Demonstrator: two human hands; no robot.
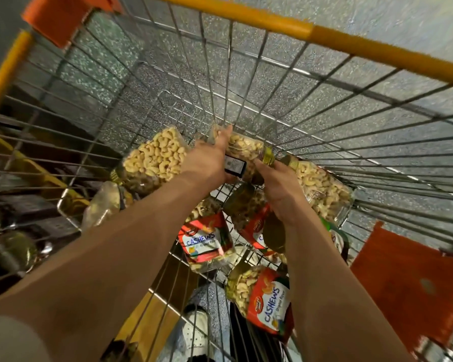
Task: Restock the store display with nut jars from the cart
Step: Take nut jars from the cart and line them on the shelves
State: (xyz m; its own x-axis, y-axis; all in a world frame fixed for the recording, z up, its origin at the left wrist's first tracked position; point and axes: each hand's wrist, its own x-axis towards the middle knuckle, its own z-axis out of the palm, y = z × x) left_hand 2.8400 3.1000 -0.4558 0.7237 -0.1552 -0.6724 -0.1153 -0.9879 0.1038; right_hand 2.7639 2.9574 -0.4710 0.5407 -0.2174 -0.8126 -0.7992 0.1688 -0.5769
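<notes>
Deep in the wire cart [246,82], toward its far end, both hands meet on one cashew jar [243,150] lying on its side. The left hand [209,163] curls round its body near the label; the right hand [280,194] reaches to its gold lid [268,156], though whether those fingers grip is hard to tell. More jars lie left, right and nearer. This looks like the pick-up step; next comes lifting it clear and carrying it to the display.
</notes>
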